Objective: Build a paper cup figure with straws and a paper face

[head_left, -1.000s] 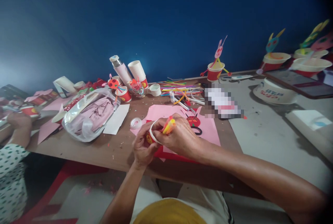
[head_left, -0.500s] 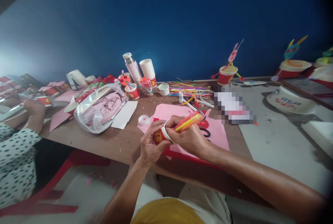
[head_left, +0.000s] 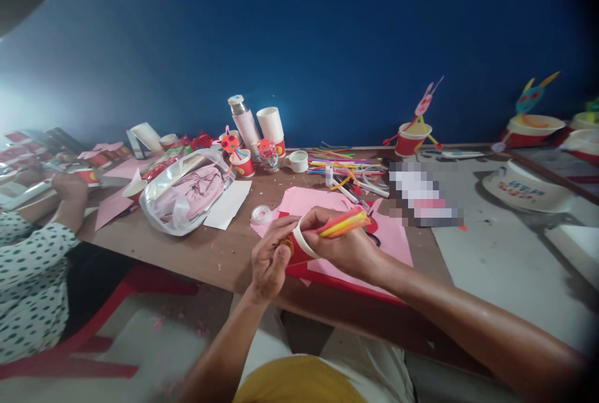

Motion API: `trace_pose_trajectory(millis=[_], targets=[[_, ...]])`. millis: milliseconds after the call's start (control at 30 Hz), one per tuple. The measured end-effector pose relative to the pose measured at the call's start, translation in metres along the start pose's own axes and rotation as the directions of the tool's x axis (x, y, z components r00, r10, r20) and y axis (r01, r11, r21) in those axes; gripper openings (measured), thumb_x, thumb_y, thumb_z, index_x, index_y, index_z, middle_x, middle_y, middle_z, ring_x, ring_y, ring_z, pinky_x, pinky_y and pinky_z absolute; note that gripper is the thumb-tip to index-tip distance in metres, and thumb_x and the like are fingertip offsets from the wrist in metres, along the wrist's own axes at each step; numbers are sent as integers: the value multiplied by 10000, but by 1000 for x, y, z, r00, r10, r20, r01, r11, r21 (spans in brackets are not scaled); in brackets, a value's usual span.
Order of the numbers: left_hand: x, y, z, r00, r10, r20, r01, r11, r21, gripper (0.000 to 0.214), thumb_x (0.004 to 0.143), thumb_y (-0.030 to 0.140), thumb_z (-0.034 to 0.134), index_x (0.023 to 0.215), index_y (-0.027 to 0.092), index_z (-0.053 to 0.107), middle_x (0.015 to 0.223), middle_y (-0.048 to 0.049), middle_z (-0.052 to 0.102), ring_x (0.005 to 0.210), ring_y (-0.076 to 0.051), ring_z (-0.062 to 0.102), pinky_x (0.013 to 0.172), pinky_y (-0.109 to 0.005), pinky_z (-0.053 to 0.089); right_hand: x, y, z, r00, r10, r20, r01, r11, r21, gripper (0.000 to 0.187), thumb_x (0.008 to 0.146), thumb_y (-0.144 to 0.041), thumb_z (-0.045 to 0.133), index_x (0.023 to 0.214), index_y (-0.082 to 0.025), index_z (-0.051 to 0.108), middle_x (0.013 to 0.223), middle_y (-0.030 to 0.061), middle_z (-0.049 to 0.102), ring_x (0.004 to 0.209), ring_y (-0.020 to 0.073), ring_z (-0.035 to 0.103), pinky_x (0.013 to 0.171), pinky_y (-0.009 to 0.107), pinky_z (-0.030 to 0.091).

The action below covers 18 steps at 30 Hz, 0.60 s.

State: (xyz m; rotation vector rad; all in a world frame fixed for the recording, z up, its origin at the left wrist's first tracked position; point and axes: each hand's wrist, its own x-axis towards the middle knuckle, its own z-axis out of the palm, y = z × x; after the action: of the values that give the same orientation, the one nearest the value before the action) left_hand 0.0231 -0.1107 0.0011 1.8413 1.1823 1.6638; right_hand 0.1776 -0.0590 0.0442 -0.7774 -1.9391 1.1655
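Note:
A red paper cup with a white rim (head_left: 305, 251) is tipped on its side above the table edge, its mouth towards the right. Round its base and side curls my left hand (head_left: 271, 262), closed on it. My right hand (head_left: 346, 247) is closed around a bundle of red and yellow pipe cleaners (head_left: 347, 222) that sticks out past the knuckles. Its fingertips reach into the cup's mouth, where they are hidden. Beneath the hands lie pink paper sheets (head_left: 304, 200) over something red, with the black handle of a tool (head_left: 374, 239) partly covered by my wrist.
Loose pipe cleaners (head_left: 337, 163), a tape roll (head_left: 261, 214), a plastic bag (head_left: 187, 197), a flask (head_left: 244, 122) and stacked cups (head_left: 270, 125) stand or lie behind. Cup figures (head_left: 413, 141) line the wall. On the left, another person's arm (head_left: 70, 203) rests at the table.
The cup has turned a little in my left hand, and the left thumb has shifted upward along its side. My right hand keeps the pipe cleaners at the rim. The view has shifted slightly.

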Motion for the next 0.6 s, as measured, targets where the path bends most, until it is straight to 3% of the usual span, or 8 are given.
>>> trace_pose_trajectory(millis=[67, 267, 467, 600], targets=[[1, 7, 1, 999, -27, -42, 28, 999, 26, 287, 869, 293, 441, 1041, 184, 643, 1084, -113, 614, 1017, -236, 557, 877, -391, 434, -1, 2, 2, 1000, 5, -22, -5, 1000, -2, 62, 763, -193, 525, 785, -189, 583, 743, -13, 628, 675, 117, 570, 603, 216, 429], [4, 17, 6, 994, -52, -96, 59, 996, 70, 211, 792, 171, 557, 966, 199, 672, 1020, -75, 639, 975, -203, 578, 865, -335, 447, -2, 5, 4, 997, -17, -74, 20, 999, 40, 73, 755, -200, 534, 690, -176, 558, 660, -21, 589, 605, 99, 530, 576, 206, 422], [5, 18, 4, 992, -78, -101, 81, 996, 24, 212, 792, 162, 560, 967, 198, 673, 1005, -69, 642, 963, -197, 584, 851, -316, 458, 1, 1, 2, 999, 35, 13, -37, 977, 212, 95, 763, -215, 524, 706, -164, 581, 664, -8, 585, 590, 96, 519, 534, 191, 430], [6, 18, 4, 989, -111, -100, 111, 994, -2, 207, 794, 189, 562, 969, 186, 672, 1007, -79, 645, 949, -211, 595, 830, -329, 471, 2, -2, -1, 999, 23, 31, -30, 973, 231, 84, 765, -210, 525, 714, -165, 574, 671, -10, 582, 618, 96, 526, 563, 190, 440]])
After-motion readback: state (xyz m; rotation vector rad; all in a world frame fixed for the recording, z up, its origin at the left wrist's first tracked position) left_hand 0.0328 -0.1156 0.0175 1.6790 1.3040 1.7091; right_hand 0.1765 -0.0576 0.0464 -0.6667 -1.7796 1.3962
